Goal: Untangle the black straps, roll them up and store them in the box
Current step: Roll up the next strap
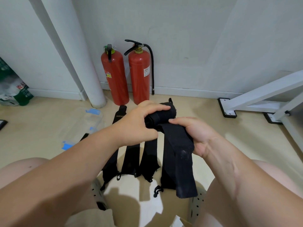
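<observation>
Beige floor (221,136) carries everything. The person sits low with knees apart, and between them several black straps (131,158) lie flat, side by side and already separated, running toward two red fire extinguishers (114,79) at the wall. To the left, near a white pipe (78,54), stands the clear plastic box (85,122) with blue latches, well apart from the hands. I cannot tell whether its lid is on.

One more strap is up in the air, half wound. Its loose tail (180,161) drapes over the right palm and hangs down between the knees, while the wound part forms a fat roll (157,118) above the laid-out straps.

The left hand (139,125) grips that roll, fingers curled over its top. The right hand (198,135) pinches the strap just beside the roll, thumb pressing on the fabric.

To my eye the step is winding, roughly halfway through this strap. Doing it well means the right hand feeds the tail flat and taut while the left turns the roll, so the edges stack squarely. The tail looks folded along its length, so it wants smoothing first. A small loop (170,101) pokes out at the roll's far end and could snag.
</observation>
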